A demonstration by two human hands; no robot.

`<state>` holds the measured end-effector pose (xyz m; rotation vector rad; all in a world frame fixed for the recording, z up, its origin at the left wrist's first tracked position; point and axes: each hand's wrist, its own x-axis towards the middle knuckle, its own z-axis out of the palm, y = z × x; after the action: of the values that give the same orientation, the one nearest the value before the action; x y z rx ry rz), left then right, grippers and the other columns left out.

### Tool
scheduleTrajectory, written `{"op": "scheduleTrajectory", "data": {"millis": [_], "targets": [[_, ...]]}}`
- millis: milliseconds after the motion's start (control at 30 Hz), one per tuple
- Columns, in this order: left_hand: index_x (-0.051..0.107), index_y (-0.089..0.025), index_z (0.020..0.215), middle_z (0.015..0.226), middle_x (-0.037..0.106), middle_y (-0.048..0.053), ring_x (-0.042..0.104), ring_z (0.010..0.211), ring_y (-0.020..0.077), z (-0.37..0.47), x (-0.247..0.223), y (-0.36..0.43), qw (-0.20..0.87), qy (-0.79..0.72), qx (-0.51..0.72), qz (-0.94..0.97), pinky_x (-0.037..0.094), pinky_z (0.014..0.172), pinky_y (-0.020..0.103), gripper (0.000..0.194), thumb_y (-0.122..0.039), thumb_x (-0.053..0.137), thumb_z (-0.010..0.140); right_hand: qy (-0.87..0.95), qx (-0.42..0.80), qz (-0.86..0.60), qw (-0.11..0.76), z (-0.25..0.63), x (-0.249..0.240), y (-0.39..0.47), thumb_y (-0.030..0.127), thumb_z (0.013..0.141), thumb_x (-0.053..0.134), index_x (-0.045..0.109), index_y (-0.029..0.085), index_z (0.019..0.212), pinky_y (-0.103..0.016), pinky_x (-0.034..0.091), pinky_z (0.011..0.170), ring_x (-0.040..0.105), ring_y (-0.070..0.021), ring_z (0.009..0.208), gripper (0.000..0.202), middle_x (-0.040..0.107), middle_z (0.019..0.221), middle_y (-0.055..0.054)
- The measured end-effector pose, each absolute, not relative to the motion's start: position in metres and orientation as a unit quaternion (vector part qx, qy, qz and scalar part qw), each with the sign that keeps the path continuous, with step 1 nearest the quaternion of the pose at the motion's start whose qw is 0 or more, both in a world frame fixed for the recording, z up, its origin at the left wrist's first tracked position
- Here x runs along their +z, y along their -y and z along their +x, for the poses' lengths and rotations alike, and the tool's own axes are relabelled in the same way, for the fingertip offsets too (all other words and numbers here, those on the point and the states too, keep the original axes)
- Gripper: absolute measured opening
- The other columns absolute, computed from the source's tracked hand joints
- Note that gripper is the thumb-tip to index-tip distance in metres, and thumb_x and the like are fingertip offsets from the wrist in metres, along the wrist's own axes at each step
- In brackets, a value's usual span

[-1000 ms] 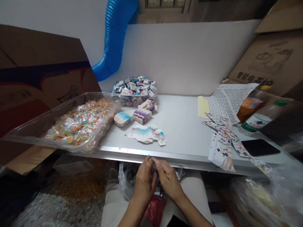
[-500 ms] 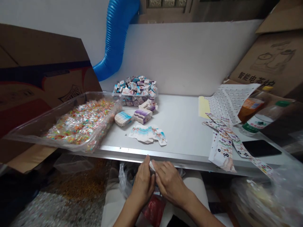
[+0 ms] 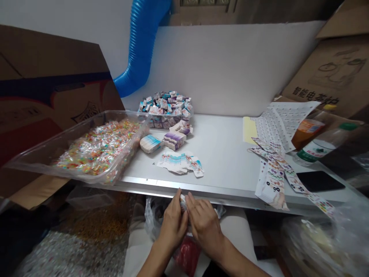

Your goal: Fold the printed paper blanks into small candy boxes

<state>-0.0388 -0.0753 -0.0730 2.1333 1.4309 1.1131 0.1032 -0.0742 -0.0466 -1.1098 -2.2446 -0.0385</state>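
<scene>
Just in front of the table edge, my left hand (image 3: 173,217) and my right hand (image 3: 203,221) are closed together on a small white printed box (image 3: 183,202). Most of the box is hidden by the fingers. Beyond them on the table lies a fanned row of flat blue-and-white cartons (image 3: 180,163). Behind that sit a blue-striped stack of cartons (image 3: 150,143) and a purple-striped stack (image 3: 174,141). Below my hands, a clear plastic bag (image 3: 152,217) and a red bag (image 3: 187,254) rest at my lap.
A clear tray (image 3: 54,171) of small packets with colourful pieces overhangs the table's left front. A clear tub of small folded boxes (image 3: 165,105) stands at the back. To the right are printed strips (image 3: 273,184), a dark phone (image 3: 320,181) and a green-capped bottle (image 3: 317,150).
The small box has tilted slightly between my hands and shows more of its printed side. My right fingers have shifted a little on it. The objects on the table have stayed put.
</scene>
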Motion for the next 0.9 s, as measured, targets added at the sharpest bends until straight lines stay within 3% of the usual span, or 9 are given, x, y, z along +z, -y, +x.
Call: {"op": "scheduleTrajectory", "data": {"millis": [133,233,367,433,500,567,633,733,900], "targets": [[0.015,-0.013,0.141,0.134,0.045,0.018,0.047,0.123,0.0239,-0.043,-0.077,0.078,0.154,-0.516,0.37,0.757,0.044,0.097,0.042,0.059,-0.018,0.04,0.087,0.877,0.068,-0.378,0.287,0.114,-0.039,0.061,0.017,0.09,0.041,0.055,0.013,0.122,-0.037,0.049,0.079,0.062,-0.0225,0.092,0.035,0.066,0.11,-0.014],[0.022,-0.016,0.139,0.129,0.05,0.016,0.049,0.12,0.0234,-0.044,-0.087,0.082,0.125,-0.508,0.332,0.785,0.045,0.096,0.041,0.054,-0.018,0.04,0.088,0.842,0.122,-0.43,0.303,0.132,-0.029,0.021,0.028,0.093,0.041,0.061,0.018,0.112,-0.031,0.047,0.079,0.061,-0.0178,0.088,0.03,0.07,0.1,-0.008],[0.029,-0.014,0.135,0.121,0.057,0.017,0.059,0.104,0.0295,-0.043,-0.106,0.087,0.078,-0.554,0.237,0.794,0.05,0.084,0.045,0.06,-0.034,0.054,0.084,0.839,0.043,-0.504,0.2,0.15,-0.025,-0.04,0.046,0.081,0.058,0.049,0.014,0.127,-0.04,0.04,0.088,0.05,-0.0281,0.111,0.057,0.054,0.128,-0.016],[0.033,-0.014,0.133,0.115,0.061,0.016,0.061,0.096,0.031,-0.043,-0.111,0.088,0.061,-0.574,0.21,0.79,0.05,0.081,0.047,0.064,-0.042,0.058,0.081,0.858,0.017,-0.493,0.146,0.153,-0.027,-0.056,0.045,0.083,0.056,0.056,0.014,0.12,-0.039,0.04,0.084,0.052,-0.0282,0.106,0.048,0.058,0.123,-0.016],[0.038,-0.015,0.129,0.106,0.064,0.013,0.063,0.09,0.0286,-0.043,-0.108,0.088,0.056,-0.564,0.218,0.794,0.051,0.078,0.045,0.054,-0.04,0.055,0.084,0.868,0.003,-0.479,0.13,0.155,-0.027,-0.057,0.035,0.09,0.046,0.063,0.014,0.107,-0.037,0.039,0.081,0.056,-0.0254,0.095,0.032,0.065,0.108,-0.014],[0.041,-0.015,0.125,0.101,0.065,0.012,0.063,0.088,0.0258,-0.042,-0.097,0.086,0.039,-0.55,0.259,0.793,0.052,0.076,0.041,0.042,-0.033,0.049,0.088,0.856,-0.015,-0.491,0.161,0.156,-0.021,-0.046,0.027,0.094,0.037,0.064,0.012,0.102,-0.038,0.036,0.083,0.056,-0.0243,0.092,0.032,0.067,0.102,-0.015],[0.037,-0.013,0.129,0.111,0.061,0.015,0.059,0.1,0.027,-0.039,-0.078,0.08,-0.004,-0.546,0.315,0.777,0.05,0.082,0.043,0.044,-0.028,0.047,0.089,0.833,-0.02,-0.501,0.234,0.154,-0.01,-0.027,0.025,0.096,0.032,0.063,0.011,0.1,-0.037,0.034,0.083,0.055,-0.0234,0.09,0.034,0.067,0.099,-0.014],[0.022,-0.009,0.138,0.137,0.039,0.022,0.035,0.128,0.0347,-0.033,-0.046,0.067,-0.057,-0.546,0.347,0.761,0.038,0.099,0.054,0.067,-0.027,0.056,0.084,0.832,0.112,-0.454,0.298,0.147,0.011,0.005,0.029,0.095,0.035,0.063,0.016,0.085,-0.03,0.037,0.073,0.055,-0.017,0.076,0.033,0.066,0.079,-0.006],[0.022,-0.01,0.138,0.13,0.048,0.019,0.046,0.119,0.0302,-0.031,-0.027,0.059,-0.019,-0.483,0.308,0.819,0.04,0.099,0.051,0.063,-0.015,0.049,0.081,0.77,0.404,-0.422,0.256,0.141,0.023,0.027,0.038,0.093,0.037,0.052,0.017,0.063,-0.022,0.031,0.052,0.039,-0.0096,0.054,0.039,0.044,0.056,0.005]]}}
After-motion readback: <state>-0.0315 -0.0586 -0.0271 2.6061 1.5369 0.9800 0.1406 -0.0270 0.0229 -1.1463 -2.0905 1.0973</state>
